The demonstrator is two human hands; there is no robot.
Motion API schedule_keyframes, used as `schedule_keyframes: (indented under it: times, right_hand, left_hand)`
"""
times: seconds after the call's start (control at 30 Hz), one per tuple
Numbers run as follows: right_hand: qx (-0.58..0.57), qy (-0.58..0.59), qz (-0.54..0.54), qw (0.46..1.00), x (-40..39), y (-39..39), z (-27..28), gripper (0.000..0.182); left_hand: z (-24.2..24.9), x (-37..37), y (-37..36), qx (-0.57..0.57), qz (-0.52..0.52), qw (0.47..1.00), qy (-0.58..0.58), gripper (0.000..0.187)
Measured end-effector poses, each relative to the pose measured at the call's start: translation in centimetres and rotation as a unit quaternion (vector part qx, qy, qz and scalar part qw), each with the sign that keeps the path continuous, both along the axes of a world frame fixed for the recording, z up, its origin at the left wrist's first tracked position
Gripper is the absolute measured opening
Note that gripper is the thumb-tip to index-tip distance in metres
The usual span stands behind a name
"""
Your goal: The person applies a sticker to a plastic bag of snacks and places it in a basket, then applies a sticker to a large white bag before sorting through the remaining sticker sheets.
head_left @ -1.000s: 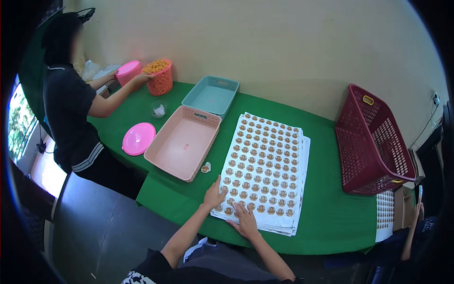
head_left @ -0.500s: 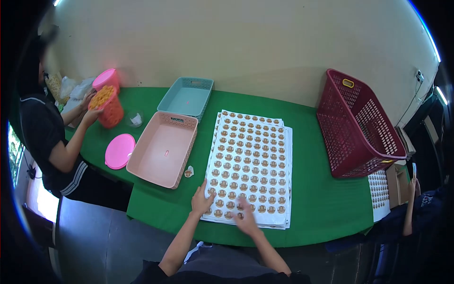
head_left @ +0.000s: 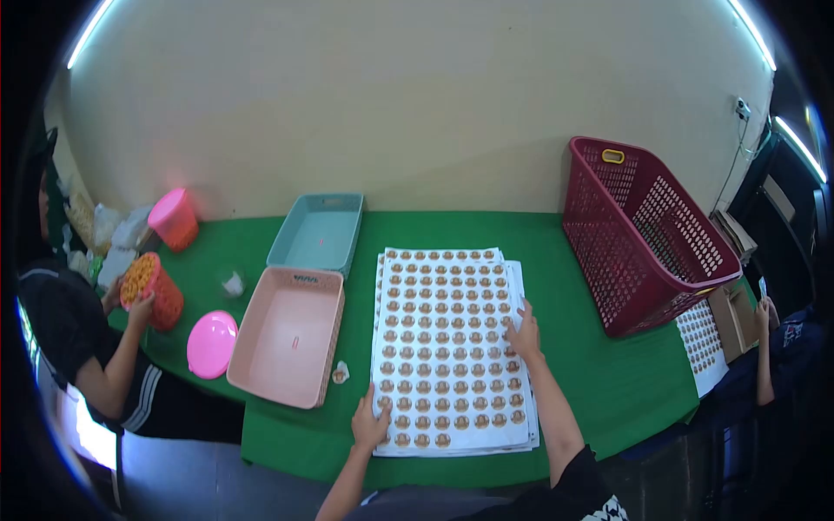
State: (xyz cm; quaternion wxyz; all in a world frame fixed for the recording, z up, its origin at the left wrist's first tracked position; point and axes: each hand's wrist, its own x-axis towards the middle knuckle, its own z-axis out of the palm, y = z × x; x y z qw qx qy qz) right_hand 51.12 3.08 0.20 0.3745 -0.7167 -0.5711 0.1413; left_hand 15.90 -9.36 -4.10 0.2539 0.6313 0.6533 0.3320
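A stack of white sticker sheets (head_left: 447, 365) with rows of round brown stickers lies on the green table in front of me. My left hand (head_left: 371, 424) is at the stack's lower left edge, its thumb over the paper and its fingers along the side. At the right edge, higher up, my right hand (head_left: 524, 334) holds the sheets with the thumb on top. The bottom row shows stickers only at its left end. Left of the stack lies a small scrap with a brown sticker (head_left: 340, 373).
A pink basket tray (head_left: 287, 339) and a teal one (head_left: 317, 230) stand left; a maroon laundry basket (head_left: 643, 234) stands right. A pink lid (head_left: 212, 345) lies near a co-worker holding a tub of orange snacks (head_left: 161, 295). Another person sits right, beside more sticker sheets (head_left: 702, 339).
My right hand has moved from over the lower middle of the sheet to its right edge. My left hand stays at the left edge. The co-worker's snack tub has moved away from the pink container.
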Motion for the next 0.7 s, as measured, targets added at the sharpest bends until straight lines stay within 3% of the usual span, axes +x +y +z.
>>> schedule_keyframes:
  times: [0.17, 0.3, 0.37, 0.43, 0.47, 0.7]
  right_hand:
    - [-0.152, -0.036, -0.039, 0.987, -1.2, 5.6, -0.7, 0.071]
    - [-0.102, -0.119, -0.131, 0.979, -2.4, 7.8, -3.3, 0.070]
    - [-0.122, -0.110, -0.152, 0.975, -2.2, 8.3, -2.4, 0.070]
    - [-0.177, -0.030, -0.206, 0.962, -1.7, 8.7, -1.1, 0.072]
    - [-0.180, 0.016, -0.196, 0.964, -1.4, 8.5, -0.4, 0.074]
    - [-0.138, -0.013, -0.190, 0.972, -0.4, 8.9, -1.7, 0.076]
  left_hand:
    - [0.9, 0.8, -0.4, 0.034, 0.019, 0.999, 0.005, 0.054]
    - [0.1, 1.1, -0.2, 0.073, 0.050, 0.996, -0.008, 0.048]
    - [0.2, 1.1, -0.2, 0.077, 0.047, 0.996, -0.007, 0.048]
    - [0.3, 1.2, -0.1, 0.085, 0.045, 0.995, -0.006, 0.048]
    - [0.3, 1.2, -0.1, 0.091, 0.045, 0.995, -0.008, 0.047]
    - [0.5, 1.2, 0.0, 0.080, 0.047, 0.996, -0.020, 0.045]
